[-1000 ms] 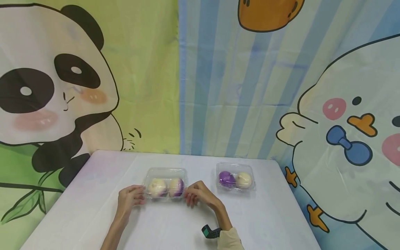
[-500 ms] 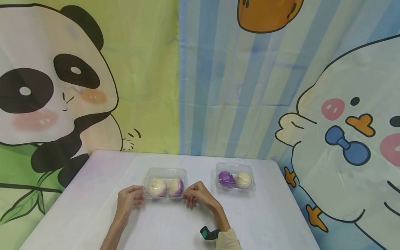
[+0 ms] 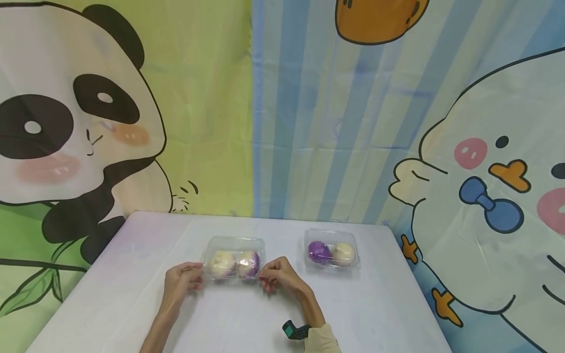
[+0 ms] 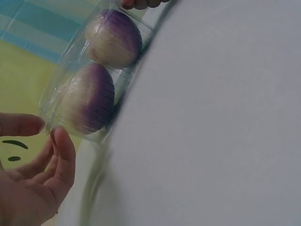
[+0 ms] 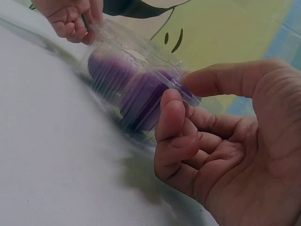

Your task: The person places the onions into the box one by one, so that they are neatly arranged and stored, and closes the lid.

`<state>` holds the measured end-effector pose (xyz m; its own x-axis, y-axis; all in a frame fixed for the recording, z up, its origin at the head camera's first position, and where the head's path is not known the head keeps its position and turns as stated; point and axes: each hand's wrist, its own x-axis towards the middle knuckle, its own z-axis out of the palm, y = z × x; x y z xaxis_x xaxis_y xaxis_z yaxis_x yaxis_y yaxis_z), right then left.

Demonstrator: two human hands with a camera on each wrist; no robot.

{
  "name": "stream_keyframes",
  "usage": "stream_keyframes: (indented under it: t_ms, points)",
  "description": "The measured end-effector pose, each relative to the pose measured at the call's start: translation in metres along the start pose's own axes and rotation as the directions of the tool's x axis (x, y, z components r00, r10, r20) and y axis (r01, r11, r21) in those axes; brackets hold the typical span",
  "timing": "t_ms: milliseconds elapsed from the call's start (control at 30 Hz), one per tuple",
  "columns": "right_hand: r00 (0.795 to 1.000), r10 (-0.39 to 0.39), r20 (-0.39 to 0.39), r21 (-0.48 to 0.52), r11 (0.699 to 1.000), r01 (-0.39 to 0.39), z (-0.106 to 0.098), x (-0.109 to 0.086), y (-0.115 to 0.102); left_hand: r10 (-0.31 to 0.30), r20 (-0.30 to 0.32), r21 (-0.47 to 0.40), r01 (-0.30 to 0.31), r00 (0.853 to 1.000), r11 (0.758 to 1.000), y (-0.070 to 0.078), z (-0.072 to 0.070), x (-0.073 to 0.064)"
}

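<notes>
A clear plastic clamshell box (image 3: pixel 235 243) sits on the white table, holding a mostly white round item (image 3: pixel 222 264) beside a white-and-purple one (image 3: pixel 248 264); they look like turnips or onions. My left hand (image 3: pixel 180 284) is at the box's left side; in the left wrist view its thumb and forefinger pinch the rim at a corner. At the opposite side my right hand (image 3: pixel 283 275) pinches the rim between thumb and forefinger, its other fingers curled below, as the right wrist view shows (image 5: pixel 225 136). The lid looks closed down over the contents.
A second clear clamshell box (image 3: pixel 331 237) stands to the right, with a purple round item (image 3: pixel 320 252) and a white one (image 3: pixel 343 254) inside. Behind the white table (image 3: pixel 375 304) hangs a cartoon-printed cloth (image 3: pixel 220 122). A dark strap band (image 3: pixel 295 330) is at the right wrist.
Almost nothing differs. Both hands stay at the sides of the box, which keeps its place; the left hand has shifted very slightly, and the view has drifted a little.
</notes>
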<state>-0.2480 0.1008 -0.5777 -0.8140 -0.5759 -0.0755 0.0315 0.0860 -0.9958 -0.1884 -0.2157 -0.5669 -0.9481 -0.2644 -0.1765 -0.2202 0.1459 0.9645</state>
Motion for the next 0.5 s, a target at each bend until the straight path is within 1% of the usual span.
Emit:
stream_keyframes:
  t_ms: [100,200,367,500]
  points:
    - [1.0,-0.009,0.017,-0.014,1.0,0.009,-0.0014,0.0003,0.0001,0.0,0.003,0.023,0.0,1.0,1.0,0.0006,-0.0003,-0.0002]
    - [0.999,-0.014,0.029,-0.029,0.999,0.015,-0.0022,0.0004,-0.0006,0.004,0.009,0.027,-0.004,1.0,1.0,0.0005,-0.001,-0.0009]
    - [0.999,-0.016,0.029,-0.031,0.999,0.017,-0.0025,0.0004,-0.0015,-0.009,0.034,0.027,0.008,0.999,1.0,-0.0001,-0.001,-0.0004]
    - [1.0,-0.015,0.027,-0.025,1.0,0.016,-0.0027,0.0002,0.0002,-0.023,0.035,0.027,0.022,0.999,0.999,-0.0002,0.0,-0.0015]
